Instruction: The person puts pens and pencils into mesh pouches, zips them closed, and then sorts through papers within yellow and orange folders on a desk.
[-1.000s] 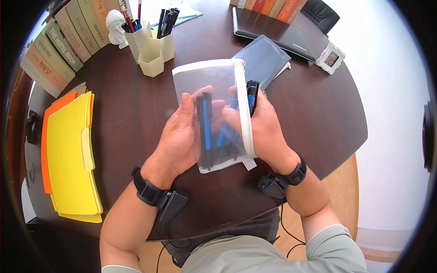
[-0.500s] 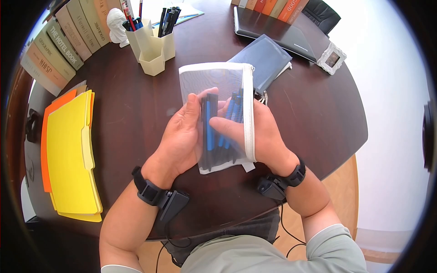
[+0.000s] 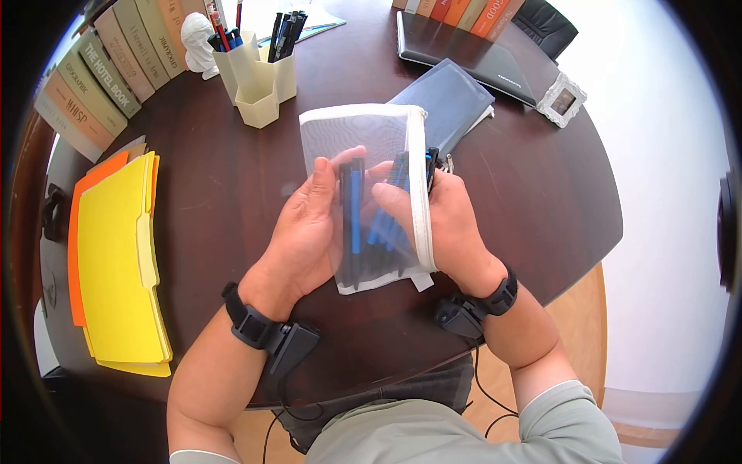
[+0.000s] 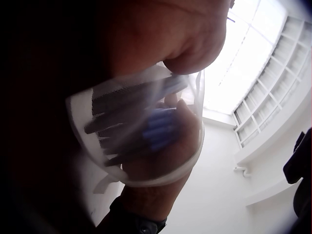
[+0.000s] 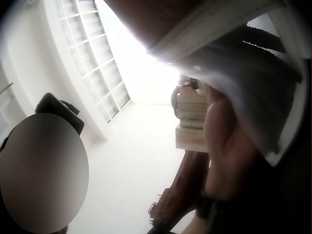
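A see-through white mesh zip pouch [image 3: 348, 127] is held up over the table between both hands. My left hand [image 3: 297, 224] grips its left side, thumb up and fingers behind the mesh. My right hand [image 3: 452, 216] reaches in past the white zip edge at the right, its thumb showing through the mesh. It holds a bunch of blue-and-black pens [image 3: 398, 172], with black ends showing beyond the zip. Another blue-and-black pen [image 3: 355, 209] stands upright inside, by the left palm. In the left wrist view, several dark pens [image 4: 122, 124] lie in the pouch.
A dark blue-grey mesh pouch [image 3: 448, 97] lies behind, beside a closed laptop [image 3: 471, 58] and a white photo frame [image 3: 562, 103]. A cream pen holder [image 3: 259, 93] stands at back left, near books [image 3: 93, 100]. Yellow folders [image 3: 120, 263] lie at the left.
My right hand moved left, deeper into the pouch with the pens, then drew back slightly right. The pouch shifted a little right and partly back. My left hand kept its hold.
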Demonstrator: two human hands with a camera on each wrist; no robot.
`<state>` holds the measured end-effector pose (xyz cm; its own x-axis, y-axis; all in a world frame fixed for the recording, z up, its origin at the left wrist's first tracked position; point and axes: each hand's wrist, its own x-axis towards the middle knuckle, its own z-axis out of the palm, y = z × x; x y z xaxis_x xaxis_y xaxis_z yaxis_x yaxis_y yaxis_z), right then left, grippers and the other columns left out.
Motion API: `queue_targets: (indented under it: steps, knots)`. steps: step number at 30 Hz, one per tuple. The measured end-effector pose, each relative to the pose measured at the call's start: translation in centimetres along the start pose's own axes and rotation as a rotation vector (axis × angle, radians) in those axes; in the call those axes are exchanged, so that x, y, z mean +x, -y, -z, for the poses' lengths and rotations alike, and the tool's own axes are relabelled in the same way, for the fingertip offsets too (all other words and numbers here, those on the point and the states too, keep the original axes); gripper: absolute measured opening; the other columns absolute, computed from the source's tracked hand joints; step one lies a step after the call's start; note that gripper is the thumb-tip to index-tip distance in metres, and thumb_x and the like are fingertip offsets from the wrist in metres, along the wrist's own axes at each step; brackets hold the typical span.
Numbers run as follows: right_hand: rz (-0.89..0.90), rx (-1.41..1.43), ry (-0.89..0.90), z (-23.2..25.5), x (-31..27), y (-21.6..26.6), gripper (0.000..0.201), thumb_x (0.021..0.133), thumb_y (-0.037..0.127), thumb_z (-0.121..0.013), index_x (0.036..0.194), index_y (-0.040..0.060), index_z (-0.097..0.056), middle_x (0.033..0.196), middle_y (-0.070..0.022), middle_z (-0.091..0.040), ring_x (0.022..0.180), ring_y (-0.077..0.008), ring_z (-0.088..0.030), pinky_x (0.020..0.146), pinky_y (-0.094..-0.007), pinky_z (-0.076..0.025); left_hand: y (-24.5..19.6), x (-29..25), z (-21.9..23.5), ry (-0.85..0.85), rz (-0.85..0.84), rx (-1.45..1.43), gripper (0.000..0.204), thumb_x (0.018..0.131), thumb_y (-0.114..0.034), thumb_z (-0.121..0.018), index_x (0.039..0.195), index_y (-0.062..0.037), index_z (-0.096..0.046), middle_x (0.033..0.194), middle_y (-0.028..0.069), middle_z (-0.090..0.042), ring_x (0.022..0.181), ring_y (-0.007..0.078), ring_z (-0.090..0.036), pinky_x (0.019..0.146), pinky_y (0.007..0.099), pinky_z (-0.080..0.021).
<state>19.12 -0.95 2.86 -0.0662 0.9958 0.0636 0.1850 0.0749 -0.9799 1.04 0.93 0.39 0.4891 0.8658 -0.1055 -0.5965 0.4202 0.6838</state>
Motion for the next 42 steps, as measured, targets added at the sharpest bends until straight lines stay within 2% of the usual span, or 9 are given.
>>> queue_targets:
  steps: [4,14,17,20,23,26,29,35,42]
  knots:
    - [-0.037,0.029,0.034,-0.3,0.0,0.1,0.033,0.093,0.024,-0.075,0.111,-0.0021,-0.072,0.089,-0.0065,-0.075,0.080,-0.0106,-0.067,0.076,-0.0299,-0.055,0.0,0.0,0.1,0.023,0.027,-0.063,0.061,0.108,-0.053,-0.041,0.147,-0.0062,-0.049,0.139,0.0116,-0.059,0.127,0.0223,-0.057,0.111,0.0422,-0.048]
    - [-0.004,-0.017,0.069,-0.2,-0.1,1.0,0.032,0.091,0.019,-0.074,0.114,-0.0033,-0.071,0.095,-0.0084,-0.075,0.085,-0.0133,-0.070,0.077,-0.0311,-0.056,0.3,0.1,0.1,0.026,0.007,-0.027,0.063,0.108,-0.053,-0.042,0.147,-0.0048,-0.050,0.140,0.0097,-0.057,0.129,0.0215,-0.054,0.113,0.0422,-0.045]
    - [-0.019,0.140,0.040,-0.5,0.0,-0.3,0.032,0.092,0.017,-0.073,0.117,-0.0025,-0.069,0.095,-0.0078,-0.074,0.084,-0.0141,-0.070,0.078,-0.0314,-0.057,0.3,0.2,0.1,0.027,0.006,-0.024,0.063,0.108,-0.053,-0.043,0.147,-0.0047,-0.050,0.141,0.0088,-0.057,0.129,0.0212,-0.054,0.113,0.0416,-0.045]
    - [-0.007,0.040,0.047,-0.4,-0.1,0.2,0.034,0.091,0.015,-0.073,0.121,-0.0016,-0.066,0.099,-0.0083,-0.074,0.088,-0.0155,-0.070,0.081,-0.0320,-0.057,0.3,0.1,0.1,0.025,0.008,-0.023,0.062,0.108,-0.053,-0.044,0.147,-0.0045,-0.050,0.141,0.0081,-0.057,0.129,0.0209,-0.054,0.113,0.0412,-0.045]
    - [0.178,-0.109,0.019,-0.8,-0.2,0.0,0.039,0.089,0.014,-0.075,0.123,-0.0015,-0.064,0.108,-0.0107,-0.073,0.094,-0.0179,-0.070,0.084,-0.0333,-0.056,0.4,0.1,0.0,0.025,0.007,-0.018,0.062,0.108,-0.052,-0.045,0.148,-0.0043,-0.050,0.142,0.0084,-0.057,0.131,0.0209,-0.053,0.113,0.0412,-0.045]
    - [0.052,-0.048,0.109,-0.7,-0.3,0.5,0.044,0.087,0.015,-0.078,0.125,-0.0011,-0.063,0.113,-0.0122,-0.072,0.100,-0.0198,-0.069,0.087,-0.0342,-0.056,0.5,0.1,-0.1,0.035,0.003,0.005,0.062,0.108,-0.051,-0.045,0.149,-0.0044,-0.049,0.143,0.0089,-0.057,0.132,0.0212,-0.053,0.113,0.0413,-0.044]
    - [0.109,-0.129,0.049,-0.6,-0.2,0.4,0.046,0.085,0.016,-0.080,0.124,-0.0009,-0.063,0.111,-0.0111,-0.072,0.098,-0.0195,-0.069,0.086,-0.0343,-0.056,0.4,0.1,-0.2,0.036,0.000,-0.002,0.063,0.109,-0.051,-0.045,0.151,-0.0044,-0.048,0.144,0.0103,-0.057,0.133,0.0220,-0.052,0.114,0.0411,-0.042]
    - [0.089,-0.038,-0.145,-0.4,0.0,0.9,0.042,0.087,0.017,-0.080,0.122,0.0000,-0.064,0.102,-0.0084,-0.073,0.090,-0.0170,-0.069,0.083,-0.0332,-0.056,0.6,0.2,0.0,0.025,-0.003,-0.017,0.065,0.110,-0.051,-0.042,0.153,-0.0024,-0.045,0.148,0.0143,-0.053,0.136,0.0238,-0.049,0.117,0.0407,-0.038]
    - [0.129,-0.041,-0.147,-0.3,0.1,0.9,0.034,0.088,0.017,-0.080,0.116,0.0009,-0.068,0.100,-0.0073,-0.074,0.087,-0.0149,-0.068,0.081,-0.0325,-0.055,0.4,-0.1,-0.4,0.059,-0.005,0.037,0.069,0.110,-0.052,-0.040,0.157,-0.0012,-0.038,0.150,0.0144,-0.051,0.137,0.0244,-0.048,0.119,0.0412,-0.035]
